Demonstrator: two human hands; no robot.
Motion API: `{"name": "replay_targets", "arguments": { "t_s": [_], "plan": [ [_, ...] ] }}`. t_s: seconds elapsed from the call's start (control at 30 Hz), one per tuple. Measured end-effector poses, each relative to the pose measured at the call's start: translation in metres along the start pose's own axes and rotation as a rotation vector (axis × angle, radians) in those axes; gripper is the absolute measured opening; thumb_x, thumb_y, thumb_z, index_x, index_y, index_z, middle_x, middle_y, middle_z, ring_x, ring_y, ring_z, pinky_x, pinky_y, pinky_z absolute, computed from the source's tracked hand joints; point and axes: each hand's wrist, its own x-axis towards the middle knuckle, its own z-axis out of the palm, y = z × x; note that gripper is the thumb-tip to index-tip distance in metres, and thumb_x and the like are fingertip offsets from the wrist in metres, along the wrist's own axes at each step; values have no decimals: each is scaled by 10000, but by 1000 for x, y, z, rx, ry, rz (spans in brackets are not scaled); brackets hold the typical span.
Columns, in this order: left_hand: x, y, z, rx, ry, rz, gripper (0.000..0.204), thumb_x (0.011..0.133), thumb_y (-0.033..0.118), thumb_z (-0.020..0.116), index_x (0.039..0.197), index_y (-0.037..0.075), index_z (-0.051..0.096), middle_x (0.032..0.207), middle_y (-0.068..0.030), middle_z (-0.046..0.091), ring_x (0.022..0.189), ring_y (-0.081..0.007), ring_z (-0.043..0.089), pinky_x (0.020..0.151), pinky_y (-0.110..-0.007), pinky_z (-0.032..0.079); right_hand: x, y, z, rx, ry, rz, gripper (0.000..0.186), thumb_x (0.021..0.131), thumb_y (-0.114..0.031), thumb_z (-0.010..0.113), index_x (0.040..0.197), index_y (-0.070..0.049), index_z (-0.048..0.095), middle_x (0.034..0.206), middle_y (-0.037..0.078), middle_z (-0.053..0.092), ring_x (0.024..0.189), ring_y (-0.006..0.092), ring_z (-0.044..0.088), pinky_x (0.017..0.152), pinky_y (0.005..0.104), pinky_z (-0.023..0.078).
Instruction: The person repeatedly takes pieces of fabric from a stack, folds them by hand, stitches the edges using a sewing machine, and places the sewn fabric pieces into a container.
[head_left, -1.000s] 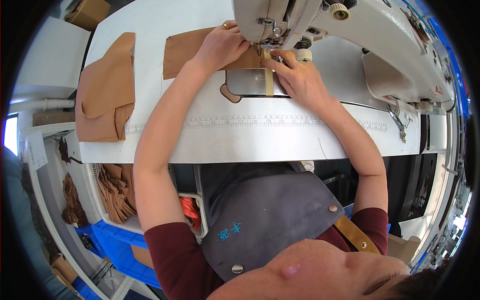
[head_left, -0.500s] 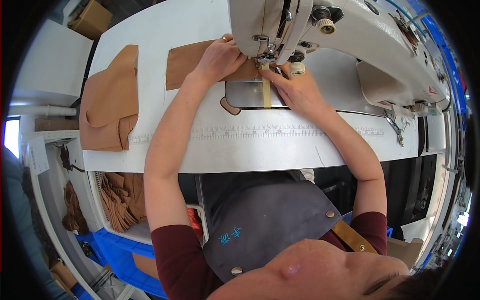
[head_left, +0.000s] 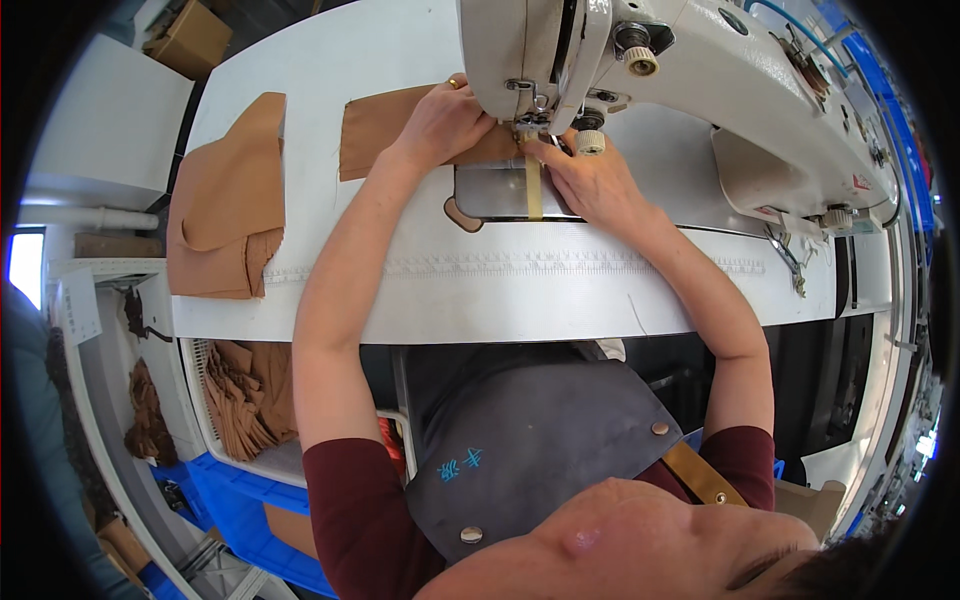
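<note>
A flat brown fabric piece (head_left: 372, 135) lies on the white table, its right end under the needle area of a white sewing machine (head_left: 660, 60). On top of this fabric rests my left hand (head_left: 447, 122), fingers curled and pressed together against it, their tips partly hidden by the machine head. My right hand (head_left: 597, 182) is closed at the fabric's right end, thumb and fingertips together beside the presser foot (head_left: 532, 130). Something dark and metallic shows by its fingers, too small to name. A yellowish strip (head_left: 534, 185) runs down the metal plate below the foot.
Folded brown fabric pieces (head_left: 225, 210) lie at the table's left. A printed ruler scale (head_left: 470, 263) crosses the table front. Below the edge, a white basket (head_left: 205, 400) holds more brown fabric, above a blue crate (head_left: 240, 510). Small metal snips (head_left: 790, 262) lie at the right.
The view has shifted slightly, so the table and fabric sit a little further right. Both hands keep nearly the same place on the fabric at the machine.
</note>
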Motion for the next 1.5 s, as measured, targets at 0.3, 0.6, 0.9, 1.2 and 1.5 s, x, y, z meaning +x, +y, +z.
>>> {"name": "replay_targets", "arguments": {
  "t_s": [0.3, 0.6, 0.9, 1.2, 1.5],
  "plan": [
    [0, 7, -18, -110, -204, -302, 320, 898, 287, 628, 1168, 115, 640, 1145, -75, 657, 1167, -253, 569, 1040, -398, 413, -5, 5, 1, 112, 22, 56, 288, 809, -18, 613, 1090, -82, 620, 971, 130, 599, 918, 338, 552, 786, 435, 452],
    [-11, -22, -28, 223, -377, -478, 817, 941, 662, 372, 1528, 105, 257, 1592, -45, 255, 1480, -241, 187, 1190, -514, 137, -15, 15, 1, 61, 24, 142, 238, 879, -72, 615, 1111, -107, 657, 1131, 146, 633, 1070, 355, 542, 928, 437, 436],
    [-222, 64, -101, -355, -58, -996, 456, 1021, 320, 462, 1420, 99, 460, 1432, -140, 489, 1292, -290, 486, 1073, -458, 384, -15, 21, 2, 42, 9, 73, 219, 888, -109, 618, 1101, -79, 663, 1172, 145, 626, 1106, 357, 548, 943, 434, 431],
    [-439, 151, -198, -54, 912, -1417, 508, 1047, 325, 391, 1441, 6, 382, 1451, -181, 430, 1317, -307, 446, 1099, -449, 366, 30, -72, 39, 361, -134, -306, 300, 821, -85, 682, 1113, -31, 635, 1173, 146, 621, 1103, 343, 573, 939, 430, 447],
    [-504, 72, -73, 118, -382, -1534, 798, 895, 499, 597, 1518, 104, 295, 1531, -349, 182, 1458, -461, 92, 1185, -461, 169, 179, -173, 166, 417, 135, -159, 271, 835, -83, 633, 1100, -36, 598, 1187, 168, 605, 1117, 359, 565, 943, 435, 463]
  ]
}}
